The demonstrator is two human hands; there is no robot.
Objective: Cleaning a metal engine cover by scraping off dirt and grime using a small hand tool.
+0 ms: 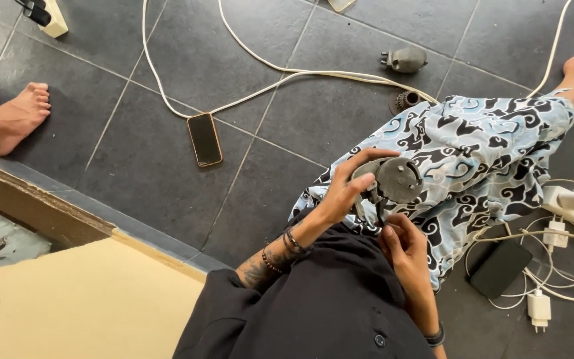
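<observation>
Black long-sleeved buttoned shirt (327, 312), blue-white-black patterned cloth wrap (493, 153) at centre right, beaded bracelets (286, 247), tattooed forearm (257, 269), dark wristband (435, 338).

Both hands (373, 213) raised, fingers (360, 159) curled.

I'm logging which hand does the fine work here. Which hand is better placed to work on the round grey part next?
Probably the right hand: its fingertips sit just under the round grey part, free to pick at it. The left hand is wrapped around the part, steadying it over the patterned cloth.
</observation>
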